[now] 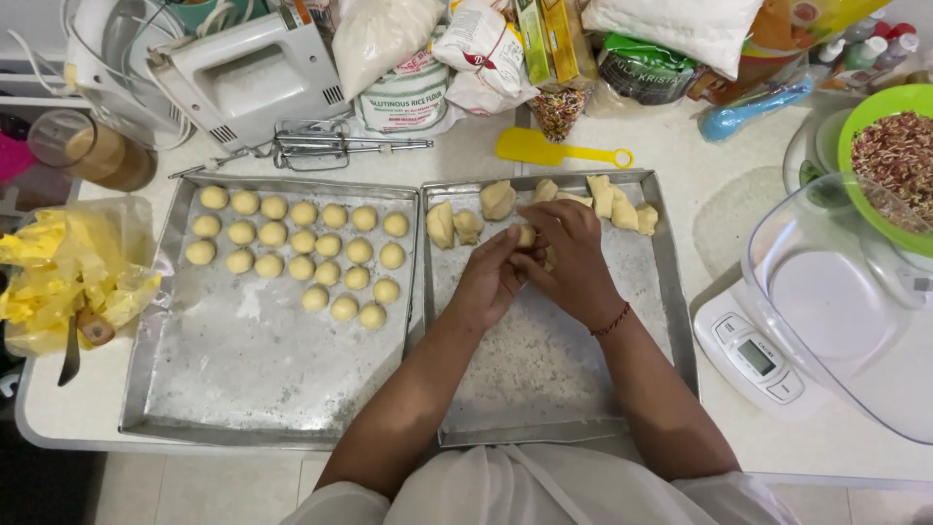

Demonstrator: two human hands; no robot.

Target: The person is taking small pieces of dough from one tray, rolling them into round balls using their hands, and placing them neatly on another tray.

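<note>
My left hand (pixel 489 280) and my right hand (pixel 573 255) meet over the right metal tray (pixel 671 292), both closed around a small piece of pale dough (pixel 526 236) that shows between the fingers. Several rough dough chunks (pixel 499 199) lie along that tray's far edge. On the left metal tray (pixel 243 379) several round dough balls (pixel 304 240) sit in rows in its far half.
A white kitchen scale (pixel 753 360) with a clear bowl (pixel 846 301) stands at right, a green bowl (pixel 880 107) behind it. A hand mixer (pixel 248 73), beaters (pixel 326 148), a yellow spatula (pixel 544 149) and flour bags line the back. A yellow plastic bag (pixel 73 272) lies at left.
</note>
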